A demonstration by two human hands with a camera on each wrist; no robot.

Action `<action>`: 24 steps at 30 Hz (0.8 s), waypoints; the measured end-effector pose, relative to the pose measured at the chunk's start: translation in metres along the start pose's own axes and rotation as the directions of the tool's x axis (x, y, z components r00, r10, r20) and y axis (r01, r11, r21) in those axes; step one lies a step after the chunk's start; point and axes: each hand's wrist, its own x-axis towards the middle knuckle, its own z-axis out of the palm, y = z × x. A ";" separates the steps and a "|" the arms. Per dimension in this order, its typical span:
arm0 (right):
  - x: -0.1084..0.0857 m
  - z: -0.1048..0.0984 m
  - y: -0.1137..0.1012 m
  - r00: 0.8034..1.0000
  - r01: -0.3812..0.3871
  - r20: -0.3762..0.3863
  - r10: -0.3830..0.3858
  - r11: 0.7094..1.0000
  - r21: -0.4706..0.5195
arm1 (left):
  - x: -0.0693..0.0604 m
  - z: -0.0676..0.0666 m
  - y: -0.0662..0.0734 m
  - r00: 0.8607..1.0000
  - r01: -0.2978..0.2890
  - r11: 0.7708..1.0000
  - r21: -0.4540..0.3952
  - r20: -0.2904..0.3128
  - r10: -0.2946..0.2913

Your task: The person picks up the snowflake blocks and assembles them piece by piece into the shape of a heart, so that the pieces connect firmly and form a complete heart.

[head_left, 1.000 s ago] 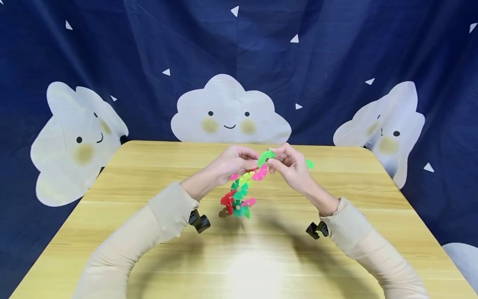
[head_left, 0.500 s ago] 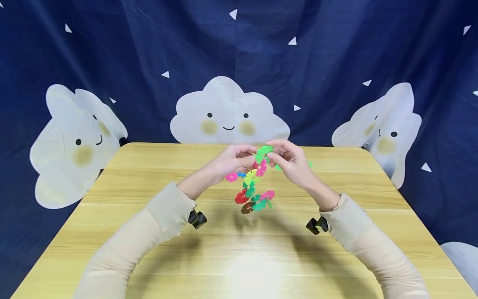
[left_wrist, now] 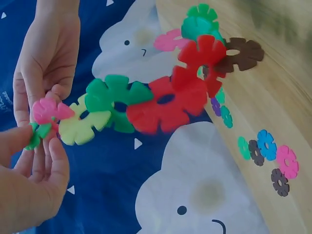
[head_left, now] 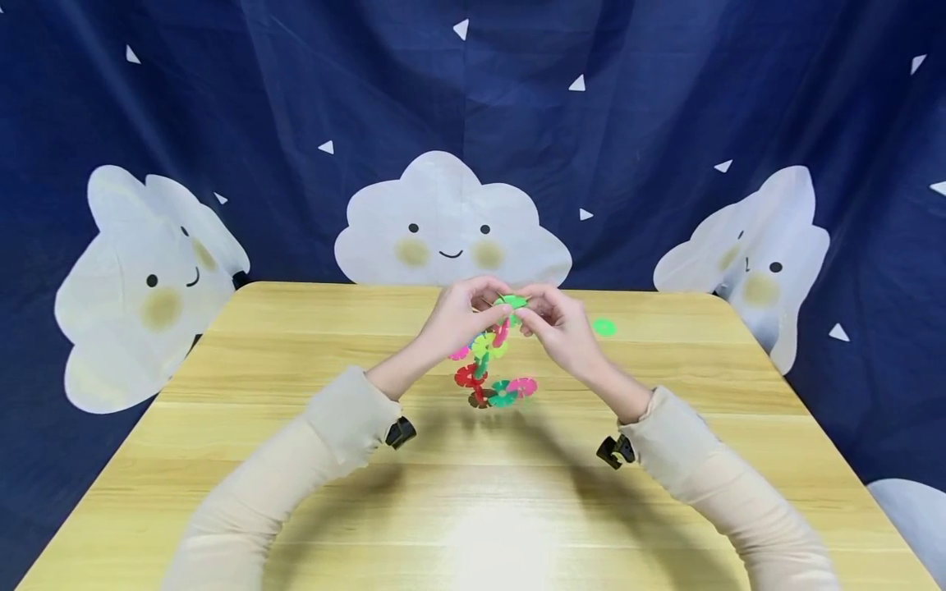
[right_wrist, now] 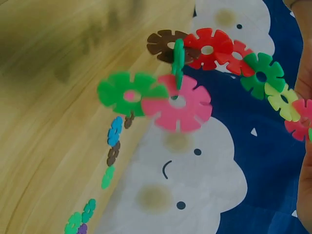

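Note:
In the head view both hands meet above the far part of the table. My left hand (head_left: 460,318) and right hand (head_left: 559,330) pinch a bright green flower-shaped plastic disc (head_left: 510,305) from either side, thumbs nearest the camera. Below it dangles a chain of slotted discs pushed into one another: a pink disc (left_wrist: 51,111), a yellow disc (left_wrist: 82,122), a green disc (left_wrist: 117,101), red discs (left_wrist: 165,105), a brown disc (left_wrist: 246,54), then more green and pink ones. The chain's free end, with a pink disc (head_left: 523,387), hangs in the air. Fingers partly cover the top joint.
Loose discs lie on the wooden table (head_left: 473,484) behind the hands: a light green disc (head_left: 604,327), a blue disc (left_wrist: 267,145), a pink disc (left_wrist: 288,162) and several others. A dark blue curtain (head_left: 414,74) with clouds stands behind the table's far edge.
My hands have drawn closer together around the bright green disc. The hanging chain swung to the right and turned, and the loose light green disc behind my right hand now shows fully.

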 end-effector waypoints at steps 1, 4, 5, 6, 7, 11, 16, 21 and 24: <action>0.000 0.001 0.000 1.000 -0.007 -0.005 0.007 1.000 -0.007 | 0.000 0.001 0.000 1.000 -0.001 1.000 0.008 -0.006 0.001; -0.001 0.001 -0.001 1.000 -0.026 -0.013 0.026 0.999 -0.025 | 0.001 0.003 -0.001 1.000 0.005 1.000 0.022 -0.029 -0.004; -0.001 0.001 -0.002 0.999 -0.030 -0.013 0.030 0.999 -0.031 | 0.001 0.004 -0.001 0.999 0.005 1.000 0.025 -0.038 -0.004; -0.001 0.001 -0.002 0.999 -0.035 -0.012 0.034 0.999 -0.034 | 0.001 0.005 0.000 0.999 0.005 1.000 0.024 -0.047 -0.004; 0.000 0.001 -0.002 0.999 -0.040 -0.010 0.039 0.998 -0.038 | 0.001 0.005 0.000 0.998 0.005 1.000 0.022 -0.058 -0.003; 0.001 0.001 -0.004 0.998 -0.060 -0.002 0.060 0.997 -0.053 | 0.000 0.007 0.001 0.996 -0.007 1.000 0.008 -0.093 0.008; 0.000 0.000 -0.005 0.997 -0.074 -0.006 0.074 0.996 -0.056 | 0.001 0.009 0.001 0.992 0.010 0.999 -0.042 -0.123 -0.015; 0.000 -0.001 -0.005 0.998 -0.066 -0.001 0.066 0.998 -0.023 | 0.003 0.011 -0.002 0.987 0.031 0.985 -0.169 -0.148 -0.057; 0.002 -0.005 -0.001 0.996 -0.089 -0.006 0.090 0.994 0.056 | 0.004 0.011 -0.004 0.987 0.039 0.975 -0.220 -0.143 -0.072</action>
